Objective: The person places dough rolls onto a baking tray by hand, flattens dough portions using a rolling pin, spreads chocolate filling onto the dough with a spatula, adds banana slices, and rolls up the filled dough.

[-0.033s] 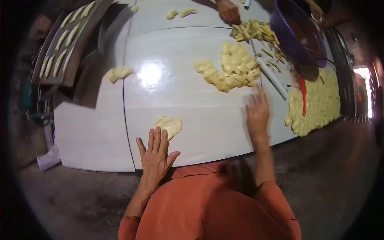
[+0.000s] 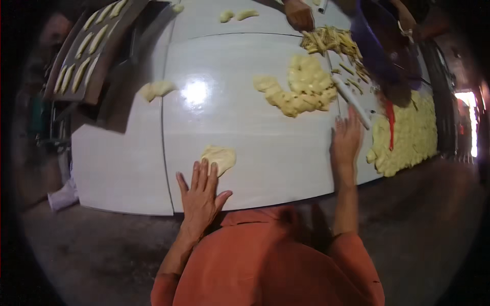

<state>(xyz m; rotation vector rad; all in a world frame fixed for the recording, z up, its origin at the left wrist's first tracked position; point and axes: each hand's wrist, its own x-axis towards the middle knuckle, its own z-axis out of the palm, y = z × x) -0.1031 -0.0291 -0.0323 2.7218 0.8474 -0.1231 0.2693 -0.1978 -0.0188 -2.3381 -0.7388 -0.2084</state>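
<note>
My left hand lies with fingers spread. Its fingertips rest on the near edge of a flattened piece of pale dough. My right hand is stretched out flat over the table, slightly blurred. Its fingertips are beside a pale grey rod, smooth like a pipe; whether they touch it I cannot tell. Beyond that hand lies a group of dough pieces pressed together. At the left, another small dough piece sits across a table seam.
A tray of long dough rolls stands at the far left. Yellowish strips are piled near another person's hand. At right are a purple basin, a red tool and a wide dough mass. The white table ends before me.
My right hand has moved to the right, closer to the grey rod. My left hand stays on the flattened dough. The whole view has shifted slightly.
</note>
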